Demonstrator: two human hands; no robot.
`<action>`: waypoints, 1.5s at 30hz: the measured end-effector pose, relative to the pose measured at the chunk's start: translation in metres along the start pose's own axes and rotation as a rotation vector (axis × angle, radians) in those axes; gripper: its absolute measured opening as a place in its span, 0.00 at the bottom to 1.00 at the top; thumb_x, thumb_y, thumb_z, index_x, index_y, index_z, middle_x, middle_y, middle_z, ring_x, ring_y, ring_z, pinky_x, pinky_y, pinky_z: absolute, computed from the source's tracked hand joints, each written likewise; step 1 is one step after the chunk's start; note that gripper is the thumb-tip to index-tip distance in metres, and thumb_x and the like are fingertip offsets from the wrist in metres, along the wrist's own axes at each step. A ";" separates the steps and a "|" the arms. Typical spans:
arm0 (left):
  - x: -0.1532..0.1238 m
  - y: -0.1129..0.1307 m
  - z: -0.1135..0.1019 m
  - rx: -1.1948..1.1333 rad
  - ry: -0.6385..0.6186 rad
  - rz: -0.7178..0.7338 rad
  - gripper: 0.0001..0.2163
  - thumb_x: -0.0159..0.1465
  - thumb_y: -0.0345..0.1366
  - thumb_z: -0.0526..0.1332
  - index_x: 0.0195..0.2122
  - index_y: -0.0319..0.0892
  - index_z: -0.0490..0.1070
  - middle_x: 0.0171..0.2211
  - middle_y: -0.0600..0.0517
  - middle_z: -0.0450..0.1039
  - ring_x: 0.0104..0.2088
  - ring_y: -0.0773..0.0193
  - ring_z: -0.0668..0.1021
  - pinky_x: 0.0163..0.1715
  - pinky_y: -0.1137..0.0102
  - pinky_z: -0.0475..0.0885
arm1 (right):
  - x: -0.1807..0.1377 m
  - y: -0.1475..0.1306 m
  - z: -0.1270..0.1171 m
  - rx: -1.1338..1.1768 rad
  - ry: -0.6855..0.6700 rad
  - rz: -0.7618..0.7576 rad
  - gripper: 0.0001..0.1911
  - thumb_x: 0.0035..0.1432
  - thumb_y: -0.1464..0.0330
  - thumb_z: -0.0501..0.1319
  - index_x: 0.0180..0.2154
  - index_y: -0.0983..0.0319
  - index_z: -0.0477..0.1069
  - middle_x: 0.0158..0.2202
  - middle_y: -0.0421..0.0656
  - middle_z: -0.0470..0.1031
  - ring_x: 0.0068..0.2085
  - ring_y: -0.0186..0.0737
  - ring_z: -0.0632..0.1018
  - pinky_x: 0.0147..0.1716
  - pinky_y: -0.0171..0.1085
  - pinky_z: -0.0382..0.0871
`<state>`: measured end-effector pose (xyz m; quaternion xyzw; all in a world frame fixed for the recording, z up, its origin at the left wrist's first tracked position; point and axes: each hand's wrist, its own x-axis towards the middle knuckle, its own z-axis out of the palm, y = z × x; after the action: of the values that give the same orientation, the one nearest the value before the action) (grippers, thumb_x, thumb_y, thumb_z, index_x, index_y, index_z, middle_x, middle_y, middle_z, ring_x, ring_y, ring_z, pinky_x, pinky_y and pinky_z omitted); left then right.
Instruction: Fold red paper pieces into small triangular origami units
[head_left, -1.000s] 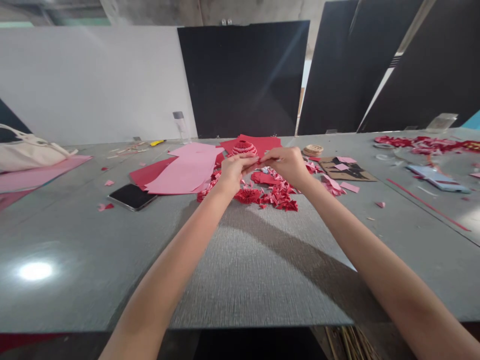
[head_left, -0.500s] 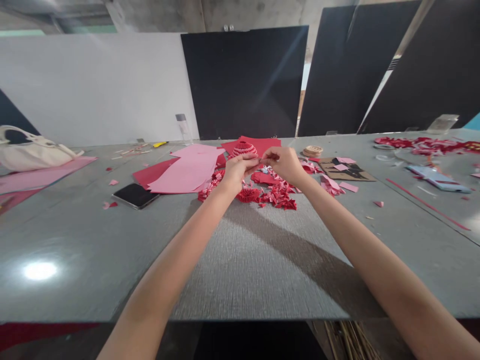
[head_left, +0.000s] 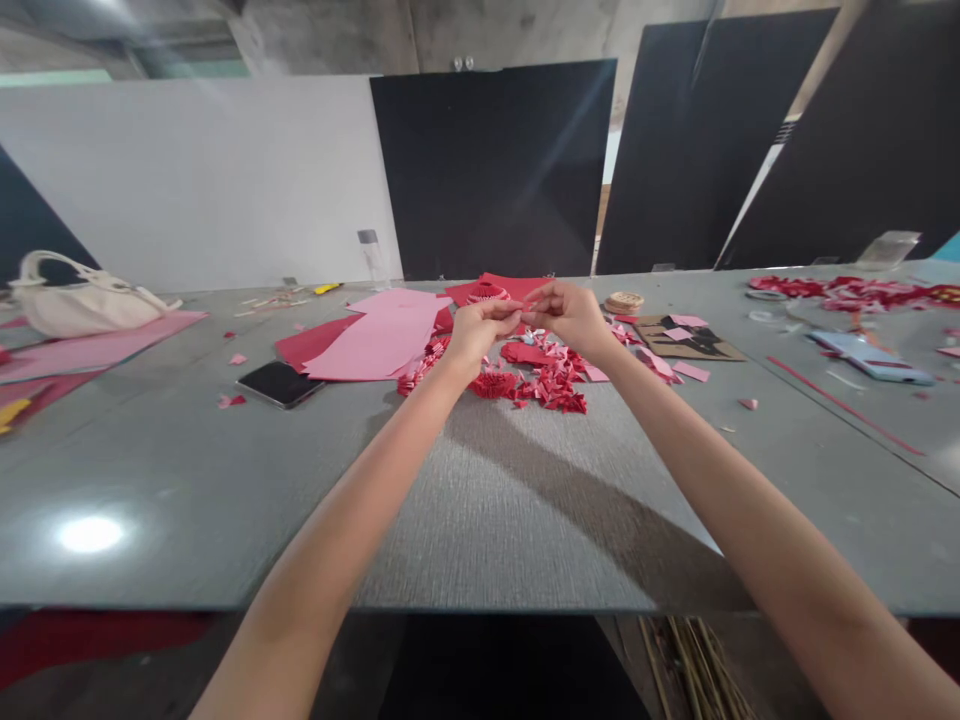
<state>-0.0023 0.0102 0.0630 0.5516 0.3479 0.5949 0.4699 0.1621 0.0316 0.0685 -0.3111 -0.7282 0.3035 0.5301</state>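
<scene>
My left hand (head_left: 480, 330) and my right hand (head_left: 570, 318) meet fingertip to fingertip above the middle of the table. Both are closed in a pinch around something tiny and reddish, too small to make out. Right behind the hands stands a round red-and-pink folded-paper piece (head_left: 487, 290) with ridged rings, partly hidden by my fingers. Below them lies a heap of small folded red and pink paper pieces (head_left: 559, 388). A ridged red paper strip (head_left: 495, 385) rests beside my left wrist.
Pink sheets (head_left: 375, 340) and a dark phone (head_left: 279, 383) lie to the left, with a white handbag (head_left: 86, 300) farther out. On the right are a cardboard piece (head_left: 709, 343), wooden discs (head_left: 624, 302) and a light blue phone (head_left: 870, 357). A clear bottle (head_left: 371, 258) stands behind.
The fingers of my right hand have shifted and spread a little against the left fingertips. The view has moved slightly. The things on the table lie as before.
</scene>
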 end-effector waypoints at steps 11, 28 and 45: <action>-0.017 -0.001 0.011 -0.029 0.123 0.023 0.07 0.51 0.21 0.66 0.29 0.39 0.78 0.26 0.51 0.78 0.30 0.63 0.81 0.45 0.60 0.76 | -0.007 -0.009 0.009 -0.103 0.147 -0.095 0.08 0.48 0.71 0.68 0.32 0.62 0.72 0.30 0.43 0.77 0.34 0.39 0.78 0.37 0.40 0.73; -0.005 -0.014 0.012 -0.429 0.065 -0.019 0.05 0.54 0.24 0.66 0.27 0.40 0.76 0.29 0.50 0.79 0.43 0.58 0.82 0.53 0.61 0.74 | -0.027 -0.008 0.015 -0.869 0.156 -0.675 0.16 0.64 0.79 0.47 0.38 0.60 0.72 0.36 0.44 0.78 0.39 0.41 0.75 0.41 0.41 0.67; -0.010 -0.013 0.014 -0.122 0.275 0.322 0.04 0.55 0.30 0.69 0.30 0.46 0.79 0.32 0.53 0.80 0.35 0.64 0.80 0.43 0.65 0.75 | -0.009 -0.013 0.025 -0.044 0.207 -0.153 0.09 0.51 0.63 0.68 0.30 0.63 0.77 0.31 0.45 0.80 0.35 0.42 0.80 0.37 0.41 0.75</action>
<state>0.0133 0.0038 0.0497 0.4844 0.2794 0.7519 0.3492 0.1386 0.0138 0.0674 -0.2957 -0.6976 0.2126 0.6170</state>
